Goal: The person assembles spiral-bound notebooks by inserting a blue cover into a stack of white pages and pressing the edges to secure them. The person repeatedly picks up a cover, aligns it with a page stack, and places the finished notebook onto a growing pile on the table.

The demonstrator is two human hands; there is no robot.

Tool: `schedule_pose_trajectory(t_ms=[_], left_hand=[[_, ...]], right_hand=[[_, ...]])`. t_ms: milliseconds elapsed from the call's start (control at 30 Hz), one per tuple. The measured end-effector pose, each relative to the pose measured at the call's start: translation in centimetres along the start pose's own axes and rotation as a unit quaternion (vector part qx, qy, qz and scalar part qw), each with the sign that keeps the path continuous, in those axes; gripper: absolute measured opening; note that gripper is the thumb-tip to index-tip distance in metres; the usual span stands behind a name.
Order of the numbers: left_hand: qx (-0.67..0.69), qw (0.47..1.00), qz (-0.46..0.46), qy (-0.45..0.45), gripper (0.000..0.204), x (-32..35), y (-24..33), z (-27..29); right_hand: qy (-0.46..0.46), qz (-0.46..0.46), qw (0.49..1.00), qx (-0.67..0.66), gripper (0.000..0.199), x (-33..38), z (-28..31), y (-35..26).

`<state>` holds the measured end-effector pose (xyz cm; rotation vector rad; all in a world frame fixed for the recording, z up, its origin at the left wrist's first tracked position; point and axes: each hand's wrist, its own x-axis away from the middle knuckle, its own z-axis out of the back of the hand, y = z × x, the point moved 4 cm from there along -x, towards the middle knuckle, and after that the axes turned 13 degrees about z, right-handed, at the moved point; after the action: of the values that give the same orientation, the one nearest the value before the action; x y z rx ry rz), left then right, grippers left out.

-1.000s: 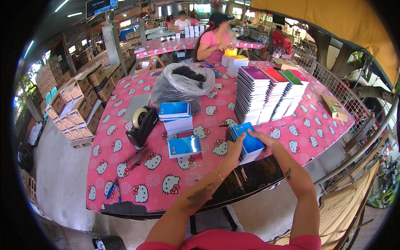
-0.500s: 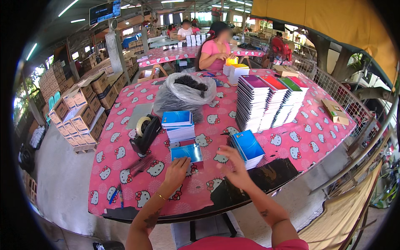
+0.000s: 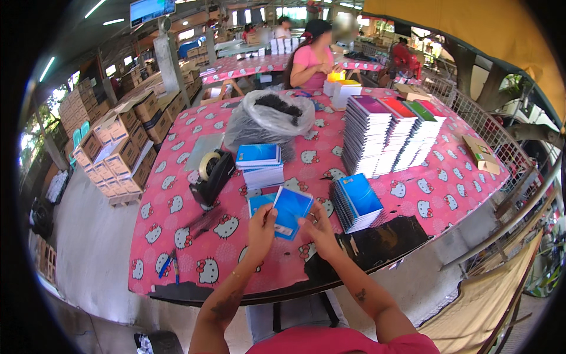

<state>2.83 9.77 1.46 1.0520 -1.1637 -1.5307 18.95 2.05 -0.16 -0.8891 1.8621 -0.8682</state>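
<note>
Head view: one person's two bare hands work over a table covered in pink cartoon-cat cloth.
Left hand: one, fingers pinched on the left edge of a thin blue paper-covered notebook, held tilted above the table's near edge.
Right hand: one, fingers spread and touching the same notebook's lower right corner; whether it truly grips cannot be told.
Under the notebook: one more flat blue booklet lying on the cloth, partly hidden.
Fanned blue pile: one, just right of the hands, near the front edge.
Squared blue-and-white pile: one, toward the table's middle.
Tall stacks: three side by side toward the right edge, with purple, red and green top covers.
Black tape dispenser: one, toward the left edge.
Clear plastic bag with dark contents: one, behind the squared pile.
Pens: two, near the front left corner.
Person in pink top: one, at the far edge.
</note>
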Motion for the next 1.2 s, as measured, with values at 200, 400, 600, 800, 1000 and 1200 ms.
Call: schedule_pose_trajectory(t_ms=[200, 400, 600, 800, 1000, 1200], left_hand=[[0.200, 0.971, 0.120, -0.045, 0.031, 0.6, -2.0, -1.9], [-0.009, 0.987, -0.027, -0.156, 0.060, 3.7, -1.2, 0.0], [0.005, 0.994, 0.009, -0.113, 0.053, 4.6, -8.2, -1.5], [-0.240, 0.960, -0.147, 0.012, 0.041, 1.7, -6.5, 5.0], [-0.544, 0.814, -0.122, 0.163, 0.025, -3.7, -9.9, 15.5], [-0.504, 0.804, -0.231, 0.215, 0.012, -3.0, -8.2, 14.3]], right_hand=[[0.002, 0.032, 0.998, 0.049, 0.043, 1.0, 0.4, 0.4], [-0.280, 0.118, 0.827, 0.473, 0.033, 1.6, 0.5, -4.7], [-0.039, 0.013, 0.989, 0.142, 0.027, 3.8, 2.0, -0.2], [-0.086, -0.068, 0.979, 0.171, 0.026, 4.6, 4.6, 2.4], [-0.096, -0.077, 0.987, 0.101, 0.027, 4.3, 3.5, 3.2], [-0.124, -0.133, 0.980, 0.084, 0.026, 4.8, 3.3, 4.1]])
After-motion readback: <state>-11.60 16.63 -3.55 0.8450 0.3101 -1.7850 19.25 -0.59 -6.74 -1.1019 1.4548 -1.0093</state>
